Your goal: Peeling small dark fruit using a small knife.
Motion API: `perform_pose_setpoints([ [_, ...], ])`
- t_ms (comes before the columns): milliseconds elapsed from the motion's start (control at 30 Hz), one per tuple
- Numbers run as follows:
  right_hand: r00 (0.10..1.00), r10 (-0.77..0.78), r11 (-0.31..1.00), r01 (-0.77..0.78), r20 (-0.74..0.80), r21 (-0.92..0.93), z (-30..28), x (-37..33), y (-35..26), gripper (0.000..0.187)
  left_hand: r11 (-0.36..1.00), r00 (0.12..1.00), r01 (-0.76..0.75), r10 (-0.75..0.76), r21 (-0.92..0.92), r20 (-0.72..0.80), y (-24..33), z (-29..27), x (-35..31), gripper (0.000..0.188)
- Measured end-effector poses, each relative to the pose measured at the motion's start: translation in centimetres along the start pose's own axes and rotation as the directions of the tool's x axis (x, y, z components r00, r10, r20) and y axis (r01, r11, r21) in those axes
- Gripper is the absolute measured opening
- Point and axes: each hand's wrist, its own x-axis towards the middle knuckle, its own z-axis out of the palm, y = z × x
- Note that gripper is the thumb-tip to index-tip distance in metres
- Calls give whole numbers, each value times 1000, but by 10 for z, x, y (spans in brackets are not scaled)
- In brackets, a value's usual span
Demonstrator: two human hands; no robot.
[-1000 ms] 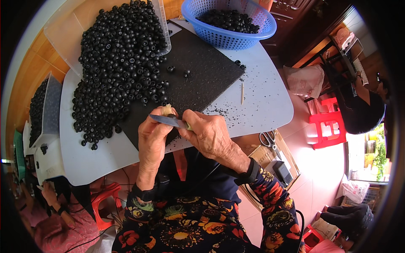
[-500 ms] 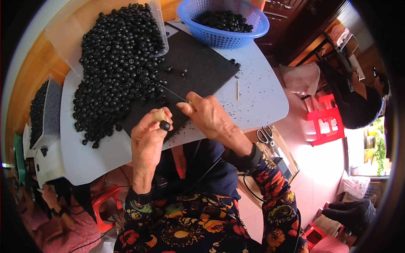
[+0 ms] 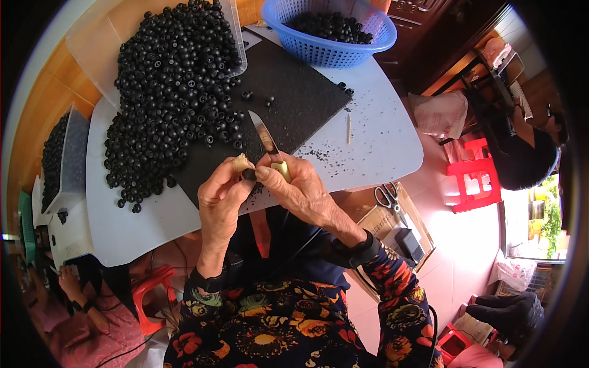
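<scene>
My left hand [image 3: 219, 199] pinches a small black round piece [image 3: 248, 174] between thumb and fingers, with a tan covering on one fingertip. In my right hand [image 3: 307, 191] is a small knife [image 3: 265, 136] with a pale yellow-green handle. Its blade points away from me, its flat side showing. My right thumb meets the black piece, so both hands come together at the near edge of a dark board [image 3: 288, 92]. Beyond my left hand lies a large heap of similar black pieces [image 3: 172, 92], many with a hole, spilling from a clear tub [image 3: 238, 37].
A blue basket [image 3: 334, 53] of black pieces stands at the far side of the white table [image 3: 380, 147]. A thin white stick [image 3: 349, 129] and dark crumbs lie at right. Scissors [image 3: 388, 197] rest on a carton [image 3: 374, 224] below. Other people sit left and right.
My right hand has turned the knife from pointing left toward the heap to pointing away from me. The hands have closed together, and the right thumb now meets the black piece.
</scene>
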Motion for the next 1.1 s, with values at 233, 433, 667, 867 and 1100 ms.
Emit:
perform_pose_setpoints([
  [233,997,-69,997,68,32,25,-1,4,11,28,991,998,-41,36,124,42,-4,-1,3,19],
  [433,999,2,1000,-1,-38,20,-3,2,7,23,999,1000,-1,2,36,-21,-6,-2,2,21],
  [667,945,-328,739,252,-6,-625,7,-8,3,18,995,996,36,-43,-92,-82,-4,1,2,16],
  [867,936,-351,674,271,26,-687,7,-6,7,20,994,996,36,-44,-99,-82,-7,-3,1,17],
  [1100,940,-340,656,269,42,-706,8,-5,7,21,991,994,61,-72,-122,-88,-6,-3,1,19],
])
